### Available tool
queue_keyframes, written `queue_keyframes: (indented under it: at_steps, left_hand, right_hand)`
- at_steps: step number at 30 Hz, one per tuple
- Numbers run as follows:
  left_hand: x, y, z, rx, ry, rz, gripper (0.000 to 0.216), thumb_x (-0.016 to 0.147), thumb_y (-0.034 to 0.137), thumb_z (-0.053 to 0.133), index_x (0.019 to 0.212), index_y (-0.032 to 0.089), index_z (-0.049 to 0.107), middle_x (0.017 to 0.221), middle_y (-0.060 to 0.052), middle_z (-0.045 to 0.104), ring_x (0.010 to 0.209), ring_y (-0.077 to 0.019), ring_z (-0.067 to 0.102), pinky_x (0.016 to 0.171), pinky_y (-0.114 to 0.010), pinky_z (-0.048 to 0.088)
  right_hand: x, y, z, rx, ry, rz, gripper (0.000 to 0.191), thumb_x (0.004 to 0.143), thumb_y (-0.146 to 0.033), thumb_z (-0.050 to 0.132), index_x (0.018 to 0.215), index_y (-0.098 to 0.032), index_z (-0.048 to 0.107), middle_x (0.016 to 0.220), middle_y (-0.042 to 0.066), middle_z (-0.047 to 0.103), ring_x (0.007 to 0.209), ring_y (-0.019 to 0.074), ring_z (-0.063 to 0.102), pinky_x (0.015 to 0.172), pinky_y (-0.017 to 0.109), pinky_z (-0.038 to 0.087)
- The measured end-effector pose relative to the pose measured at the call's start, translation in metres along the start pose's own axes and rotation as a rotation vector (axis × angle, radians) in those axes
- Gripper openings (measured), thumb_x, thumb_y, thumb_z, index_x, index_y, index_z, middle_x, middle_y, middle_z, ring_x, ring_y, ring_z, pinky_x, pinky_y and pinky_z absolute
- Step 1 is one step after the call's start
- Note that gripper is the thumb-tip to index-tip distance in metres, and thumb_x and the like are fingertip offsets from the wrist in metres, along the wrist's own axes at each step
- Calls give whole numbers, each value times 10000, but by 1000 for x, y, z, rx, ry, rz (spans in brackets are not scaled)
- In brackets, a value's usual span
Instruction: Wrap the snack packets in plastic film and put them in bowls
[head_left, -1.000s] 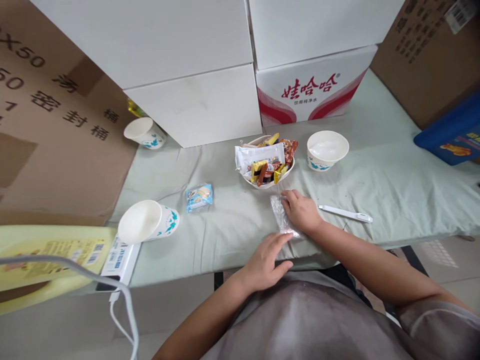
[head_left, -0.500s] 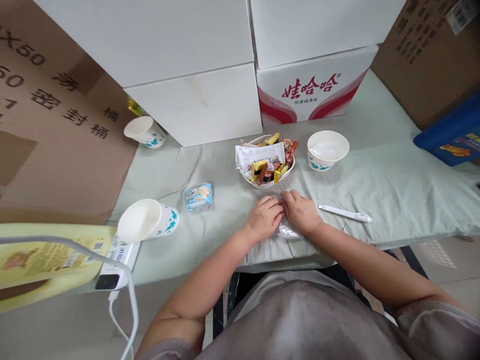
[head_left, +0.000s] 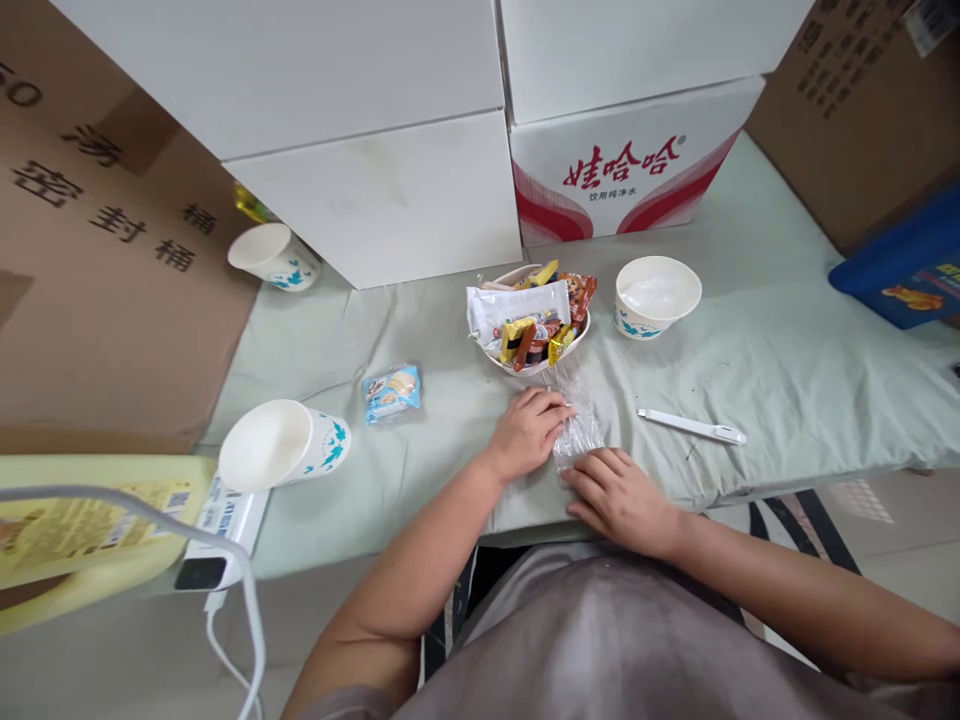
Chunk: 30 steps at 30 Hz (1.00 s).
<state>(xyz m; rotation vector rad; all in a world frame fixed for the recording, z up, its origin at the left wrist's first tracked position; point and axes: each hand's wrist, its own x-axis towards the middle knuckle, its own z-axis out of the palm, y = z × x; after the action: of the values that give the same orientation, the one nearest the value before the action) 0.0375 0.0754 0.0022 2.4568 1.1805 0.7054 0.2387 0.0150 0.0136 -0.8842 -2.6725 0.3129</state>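
A crinkled clear plastic bag (head_left: 583, 425) lies on the cloth-covered table in front of me. My left hand (head_left: 525, 432) is at its left edge, with fingers and thumb closed on the plastic. Over the near edge of the bag rests my right hand (head_left: 624, 497), its fingers stretched out and lying flat. Just beyond the bag stands a paper bowl (head_left: 536, 371) heaped with wrapped snacks (head_left: 525, 315). To the right is a white utility knife (head_left: 691, 427), apart from both hands.
A paper bowl (head_left: 657, 292) with clear plastic inside stands back right. A blue snack packet (head_left: 391, 393) and two paper cups (head_left: 328, 445) are on the left. White cartons (head_left: 375, 205) line the back. A yellow container (head_left: 97, 530) and a cable (head_left: 244, 570) are at the left edge.
My right hand has moved from beside my left hand toward me, down to the near edge of the bag. More of the plastic shows now. My left hand has barely moved.
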Motion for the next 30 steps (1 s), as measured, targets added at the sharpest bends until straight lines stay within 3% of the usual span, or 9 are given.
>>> queue_keyframes:
  at_steps: [5,10,13,17,21,25,28,30]
  left_hand:
    - [-1,1,0,17,-26,-11,301,898,142,505,1138,197,677,1104,-77,644,1051,-234,527,949,-418,469]
    - [-3,2,-1,-50,-46,48,257,903,163,515,1091,196,687,1093,-78,663,1072,-231,548,962,-416,473]
    - [-4,0,-2,-160,-43,99,311,917,207,523,1217,196,604,1159,-86,649,1093,-218,572,981,-412,480]
    - [-5,-3,0,-271,26,61,602,867,154,544,1435,226,358,1317,-122,541,1143,-233,573,974,-426,507]
    - [-6,-4,2,-255,53,30,744,782,20,488,1458,259,292,1369,-116,482,1271,-258,489,1035,-468,474]
    - [-5,-3,2,-242,92,11,525,825,26,440,1321,198,456,1333,-126,498,1213,-231,522,1000,-421,498]
    - [-4,-2,2,-120,108,-26,190,911,167,486,1046,169,620,1197,-112,572,1129,-240,542,982,-426,487]
    - [-3,-2,3,-26,125,-84,151,924,259,532,922,172,655,1099,-93,608,1051,-242,547,947,-433,485]
  right_hand:
    - [-14,6,2,11,86,76,190,953,-236,504,1080,-166,627,1036,107,644,963,236,547,832,383,444]
    - [-8,12,-9,64,75,-69,159,954,-154,464,998,-162,617,992,89,660,953,214,563,856,367,424]
    - [2,18,-18,129,16,-112,175,976,-172,419,975,-154,594,898,74,660,826,174,582,756,301,430]
    - [27,37,-25,36,2,84,245,1011,-246,361,1014,-161,590,860,60,664,682,144,578,607,262,359]
    - [53,53,-18,-119,-67,337,264,1000,-294,386,1007,-165,617,899,73,665,713,163,589,594,276,313]
    - [62,57,-2,-204,-85,405,275,988,-299,400,954,-160,635,883,82,648,718,176,574,592,292,290]
    - [59,58,7,-201,-27,392,286,991,-309,393,949,-173,642,864,72,638,718,179,559,598,296,300]
    - [56,61,9,-185,30,383,269,980,-326,423,945,-177,644,865,72,631,744,190,554,614,296,327]
